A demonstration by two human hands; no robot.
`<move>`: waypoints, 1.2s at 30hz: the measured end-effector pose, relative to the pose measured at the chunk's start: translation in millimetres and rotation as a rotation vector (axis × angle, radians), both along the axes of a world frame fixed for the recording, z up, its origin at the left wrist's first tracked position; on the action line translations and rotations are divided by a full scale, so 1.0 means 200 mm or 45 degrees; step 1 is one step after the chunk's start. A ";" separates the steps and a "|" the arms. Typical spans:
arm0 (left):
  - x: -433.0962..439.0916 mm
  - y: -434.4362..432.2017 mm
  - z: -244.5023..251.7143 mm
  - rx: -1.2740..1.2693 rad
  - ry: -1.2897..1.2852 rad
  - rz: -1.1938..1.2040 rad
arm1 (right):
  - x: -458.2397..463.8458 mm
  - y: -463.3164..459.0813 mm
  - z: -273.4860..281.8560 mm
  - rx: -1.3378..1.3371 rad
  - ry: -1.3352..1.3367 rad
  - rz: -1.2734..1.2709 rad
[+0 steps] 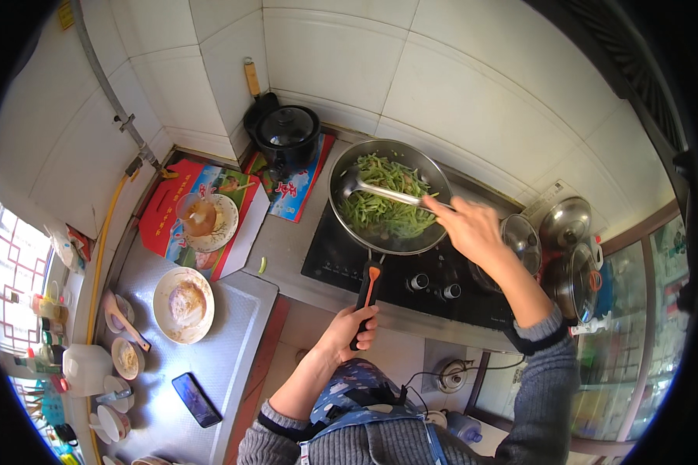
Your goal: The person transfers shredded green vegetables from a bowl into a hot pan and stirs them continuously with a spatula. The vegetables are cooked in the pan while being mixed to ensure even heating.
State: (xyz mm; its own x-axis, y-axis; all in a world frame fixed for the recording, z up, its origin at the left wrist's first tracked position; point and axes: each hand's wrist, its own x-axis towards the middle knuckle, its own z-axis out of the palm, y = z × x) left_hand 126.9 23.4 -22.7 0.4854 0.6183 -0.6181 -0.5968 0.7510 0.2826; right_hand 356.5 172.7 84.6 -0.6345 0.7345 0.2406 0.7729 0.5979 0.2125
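A steel wok [342, 218] sits over the black cooktop [331, 256], holding green vegetable strips [392, 209] with a few pale bits among them. Around the wok's black and orange handle [370, 285] my left hand [349, 331] is closed. My right hand [468, 226] grips the far end of a metal ladle [390, 193]. The ladle's bowl rests among the strips at the wok's left side. Part of the ladle's handle is hidden under my right fingers.
Left of the wok, a plate [228, 218] with a glass bowl lies on a printed cardboard sheet [163, 203]. A black lidded pot [288, 131] stands behind. On the steel counter are a white bowl [203, 325] and a phone [196, 400]. Lidded pots [576, 285] crowd the right.
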 end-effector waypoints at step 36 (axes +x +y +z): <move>0.02 -0.01 -0.01 -0.009 0.007 0.003 | 0.21 -0.32 0.18 -0.155 0.053 -0.320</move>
State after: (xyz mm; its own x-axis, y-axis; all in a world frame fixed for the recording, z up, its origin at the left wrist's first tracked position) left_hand 131.0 22.3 -25.1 0.4806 0.6150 -0.6252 -0.5972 0.7516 0.2802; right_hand 399.2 108.1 119.7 -0.4201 0.8927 0.1629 0.9067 0.4055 0.1160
